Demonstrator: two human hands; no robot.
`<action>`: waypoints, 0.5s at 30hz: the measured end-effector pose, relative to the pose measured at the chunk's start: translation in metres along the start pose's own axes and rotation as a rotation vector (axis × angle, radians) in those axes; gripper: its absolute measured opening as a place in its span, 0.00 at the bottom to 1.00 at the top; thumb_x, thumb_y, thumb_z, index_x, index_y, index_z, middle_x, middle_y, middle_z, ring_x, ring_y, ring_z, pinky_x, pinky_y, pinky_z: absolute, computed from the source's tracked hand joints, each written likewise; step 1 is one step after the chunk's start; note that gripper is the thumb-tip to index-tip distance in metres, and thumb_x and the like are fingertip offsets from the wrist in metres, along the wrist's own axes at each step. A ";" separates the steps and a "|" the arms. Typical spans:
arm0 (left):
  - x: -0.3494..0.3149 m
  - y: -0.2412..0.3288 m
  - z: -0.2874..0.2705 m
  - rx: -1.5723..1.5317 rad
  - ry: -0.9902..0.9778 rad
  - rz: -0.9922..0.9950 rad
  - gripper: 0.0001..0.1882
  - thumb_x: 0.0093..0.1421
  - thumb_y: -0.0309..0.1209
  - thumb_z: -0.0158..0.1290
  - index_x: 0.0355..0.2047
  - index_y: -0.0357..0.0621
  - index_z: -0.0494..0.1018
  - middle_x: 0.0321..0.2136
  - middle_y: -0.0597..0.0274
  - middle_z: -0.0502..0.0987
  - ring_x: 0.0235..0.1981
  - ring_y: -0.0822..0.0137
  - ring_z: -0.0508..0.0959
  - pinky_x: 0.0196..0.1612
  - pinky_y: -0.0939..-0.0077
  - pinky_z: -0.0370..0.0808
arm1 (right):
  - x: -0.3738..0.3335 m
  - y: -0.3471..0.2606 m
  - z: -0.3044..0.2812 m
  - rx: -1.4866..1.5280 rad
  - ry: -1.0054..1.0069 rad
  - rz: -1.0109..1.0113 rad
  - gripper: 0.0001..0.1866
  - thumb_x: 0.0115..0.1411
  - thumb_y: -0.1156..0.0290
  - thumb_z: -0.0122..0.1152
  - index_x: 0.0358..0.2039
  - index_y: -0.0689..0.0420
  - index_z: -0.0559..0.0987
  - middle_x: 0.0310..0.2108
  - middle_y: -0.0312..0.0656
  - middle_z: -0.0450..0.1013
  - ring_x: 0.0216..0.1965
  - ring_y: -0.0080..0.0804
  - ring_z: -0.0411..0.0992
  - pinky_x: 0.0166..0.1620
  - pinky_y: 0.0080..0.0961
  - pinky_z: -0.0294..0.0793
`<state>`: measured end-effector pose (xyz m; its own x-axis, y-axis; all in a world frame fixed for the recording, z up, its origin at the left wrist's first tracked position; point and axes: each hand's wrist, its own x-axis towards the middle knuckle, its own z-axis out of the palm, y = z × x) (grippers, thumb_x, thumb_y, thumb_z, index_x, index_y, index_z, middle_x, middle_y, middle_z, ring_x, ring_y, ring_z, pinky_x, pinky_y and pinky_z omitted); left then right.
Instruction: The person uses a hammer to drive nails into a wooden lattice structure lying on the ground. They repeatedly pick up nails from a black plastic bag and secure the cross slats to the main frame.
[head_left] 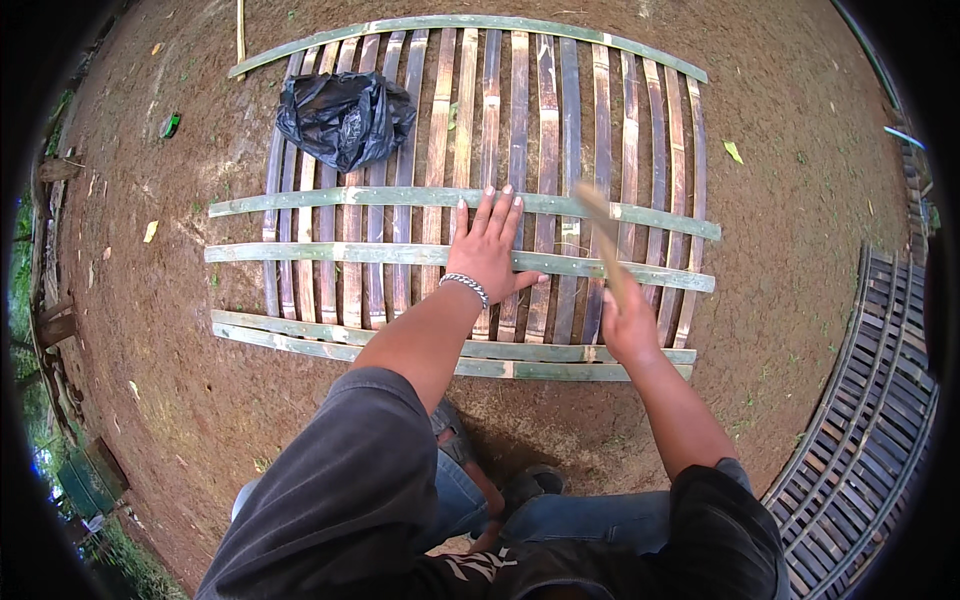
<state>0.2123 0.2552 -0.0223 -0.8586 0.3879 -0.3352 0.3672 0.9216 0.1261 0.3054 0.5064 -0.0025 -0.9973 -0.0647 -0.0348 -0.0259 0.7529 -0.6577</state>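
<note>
A panel of bamboo slats (560, 120) lies flat on the dirt in front of me, with greenish cross strips (300, 252) laid over brown upright slats. My left hand (487, 250) rests flat on the panel with its fingers spread, pressing on the two middle cross strips; a silver bracelet circles its wrist. My right hand (627, 325) is shut on the handle of a flat wooden tool (600, 235), blurred, raised over the panel's right half.
A crumpled black plastic bag (345, 118) sits on the panel's upper left. A second slatted panel (870, 420) lies on the ground at the right. My sandalled feet (455, 440) stand just below the panel's near edge. Bare earth surrounds it all.
</note>
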 end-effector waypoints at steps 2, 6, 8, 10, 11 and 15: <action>-0.001 0.001 0.002 0.004 -0.004 0.003 0.64 0.54 0.77 0.48 0.76 0.43 0.43 0.77 0.53 0.42 0.78 0.53 0.40 0.76 0.44 0.38 | 0.006 -0.007 0.003 -0.104 -0.269 0.324 0.25 0.68 0.72 0.54 0.64 0.60 0.65 0.50 0.65 0.75 0.48 0.65 0.76 0.51 0.51 0.77; -0.001 0.000 0.000 0.014 0.015 -0.004 0.64 0.54 0.77 0.48 0.76 0.43 0.43 0.77 0.53 0.42 0.78 0.53 0.40 0.76 0.45 0.38 | 0.008 -0.004 -0.005 -0.018 0.051 0.035 0.25 0.68 0.72 0.53 0.65 0.61 0.64 0.51 0.63 0.75 0.49 0.64 0.75 0.52 0.50 0.77; -0.001 0.000 0.003 0.011 0.022 -0.005 0.64 0.54 0.77 0.48 0.76 0.43 0.43 0.77 0.53 0.42 0.78 0.53 0.40 0.76 0.45 0.38 | 0.002 -0.006 -0.006 0.032 0.069 0.006 0.26 0.68 0.71 0.54 0.65 0.61 0.64 0.52 0.64 0.74 0.51 0.64 0.74 0.53 0.49 0.76; 0.002 0.000 0.001 0.006 0.046 0.003 0.64 0.54 0.77 0.48 0.76 0.43 0.43 0.77 0.53 0.42 0.78 0.53 0.40 0.76 0.44 0.38 | 0.000 0.001 0.001 0.020 0.046 -0.031 0.26 0.68 0.71 0.54 0.65 0.61 0.64 0.52 0.64 0.74 0.51 0.64 0.74 0.52 0.49 0.75; 0.002 0.002 0.001 0.005 0.035 0.005 0.64 0.54 0.77 0.48 0.76 0.42 0.43 0.77 0.53 0.42 0.78 0.53 0.40 0.76 0.44 0.38 | -0.001 0.003 0.002 0.014 0.036 -0.051 0.26 0.68 0.71 0.54 0.65 0.61 0.64 0.52 0.64 0.74 0.50 0.64 0.74 0.52 0.49 0.75; -0.001 0.000 0.001 0.016 0.021 -0.003 0.64 0.54 0.76 0.48 0.76 0.42 0.43 0.77 0.53 0.43 0.78 0.53 0.40 0.76 0.44 0.39 | 0.004 -0.009 -0.003 -0.029 -0.229 0.198 0.27 0.68 0.71 0.55 0.66 0.59 0.63 0.51 0.64 0.74 0.50 0.64 0.75 0.52 0.50 0.75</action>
<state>0.2137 0.2546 -0.0232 -0.8668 0.3856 -0.3161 0.3702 0.9224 0.1100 0.3013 0.5013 0.0050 -0.9420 -0.0584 -0.3305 0.1620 0.7834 -0.6000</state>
